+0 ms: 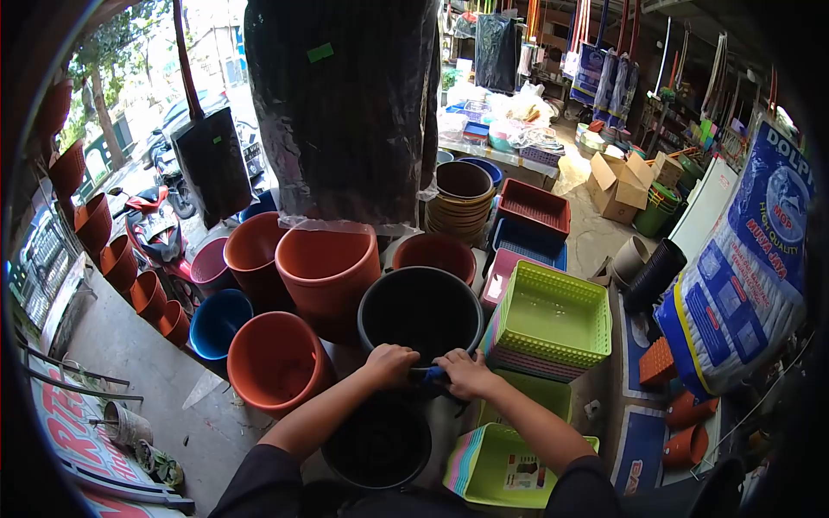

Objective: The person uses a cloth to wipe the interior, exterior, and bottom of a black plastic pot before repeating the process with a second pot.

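A large black plastic bucket [420, 298] stands in front of me, its open top facing up. My left hand [393, 364] is closed over its near rim. Just to the right, my right hand [465, 373] is also closed at that rim, with a small dark-blue thing [435, 373], perhaps a cloth, at its fingers; I cannot make out its kind. Below my forearms, nearer my body, sits a second black bucket [380, 445]. Terracotta-coloured pots stand beyond and left of the buckets, the nearest being an orange-brown pot [278, 358].
Stacked green plastic baskets [553, 311] stand close on the right, with more green baskets [509, 470] below. A blue pot [219, 324] is at left. Dark plastic-wrapped goods [345, 121] hang overhead in front. A packaged mop bundle [734, 276] hangs at right; an open carton [619, 186] lies farther back.
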`<state>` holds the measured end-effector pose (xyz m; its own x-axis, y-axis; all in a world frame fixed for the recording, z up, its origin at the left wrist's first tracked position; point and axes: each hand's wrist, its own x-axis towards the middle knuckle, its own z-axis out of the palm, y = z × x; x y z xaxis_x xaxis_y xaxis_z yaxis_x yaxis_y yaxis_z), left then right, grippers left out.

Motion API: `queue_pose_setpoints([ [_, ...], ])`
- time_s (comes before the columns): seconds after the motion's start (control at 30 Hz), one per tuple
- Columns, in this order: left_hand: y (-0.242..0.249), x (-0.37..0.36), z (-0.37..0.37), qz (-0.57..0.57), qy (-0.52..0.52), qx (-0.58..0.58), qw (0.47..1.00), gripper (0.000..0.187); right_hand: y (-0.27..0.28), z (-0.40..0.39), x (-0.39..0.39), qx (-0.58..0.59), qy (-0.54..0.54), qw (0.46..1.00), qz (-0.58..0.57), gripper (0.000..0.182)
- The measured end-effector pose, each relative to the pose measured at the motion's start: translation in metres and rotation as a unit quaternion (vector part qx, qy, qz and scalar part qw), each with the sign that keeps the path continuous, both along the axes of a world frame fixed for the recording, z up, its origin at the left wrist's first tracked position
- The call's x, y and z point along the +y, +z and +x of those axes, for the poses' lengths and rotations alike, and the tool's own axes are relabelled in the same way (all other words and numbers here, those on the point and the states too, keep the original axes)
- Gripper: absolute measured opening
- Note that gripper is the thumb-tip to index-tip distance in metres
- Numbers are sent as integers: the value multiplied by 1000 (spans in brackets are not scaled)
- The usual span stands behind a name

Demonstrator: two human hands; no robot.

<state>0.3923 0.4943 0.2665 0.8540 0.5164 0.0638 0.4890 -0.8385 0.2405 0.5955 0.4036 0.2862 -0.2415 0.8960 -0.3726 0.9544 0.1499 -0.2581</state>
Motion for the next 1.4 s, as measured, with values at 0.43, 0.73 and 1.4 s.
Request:
queue_pose_setpoints([
  [0.43, 9, -78, -62, 33, 87, -222, 971, 43, 61, -59, -42, 22, 31, 996, 78, 64],
  [0.73, -69, -250, -240, -135, 260, -316, 902, 26, 51, -176, -117, 103, 98, 989, 43, 54],
  [1.4, -334, -498, -483, -423, 627, -123, 643, 32, -374, -366, -332, 199, -345, 879, -264, 40],
])
